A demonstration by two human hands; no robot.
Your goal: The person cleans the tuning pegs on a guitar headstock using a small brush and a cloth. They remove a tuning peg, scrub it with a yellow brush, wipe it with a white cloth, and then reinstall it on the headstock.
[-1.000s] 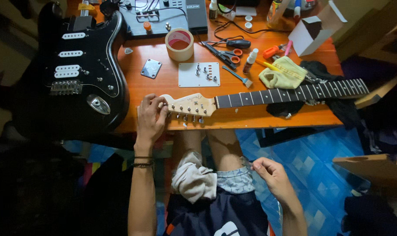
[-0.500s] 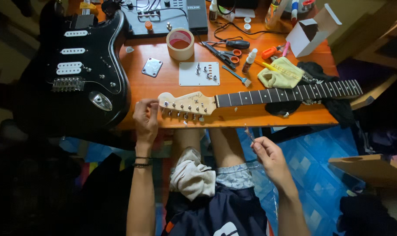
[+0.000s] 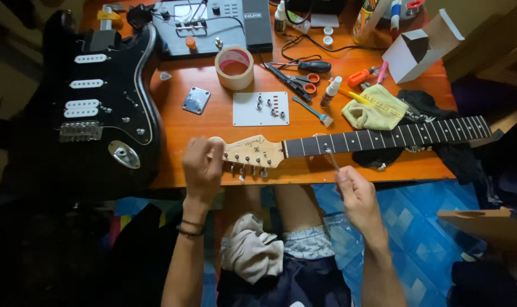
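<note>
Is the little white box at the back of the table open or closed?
Open. The white box near the far right edge of the table has its flap lifted, and you can see the dark inside. Whether anything is in it, cannot tell.

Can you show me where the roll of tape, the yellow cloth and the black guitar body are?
Round roll of beige tape point(image 3: 234, 68), head view, on its outer wall.
Crumpled yellow cloth point(image 3: 375, 109), head view, on its middle.
Glossy black guitar body point(image 3: 93, 153), head view, on the black face below the bridge.
</note>
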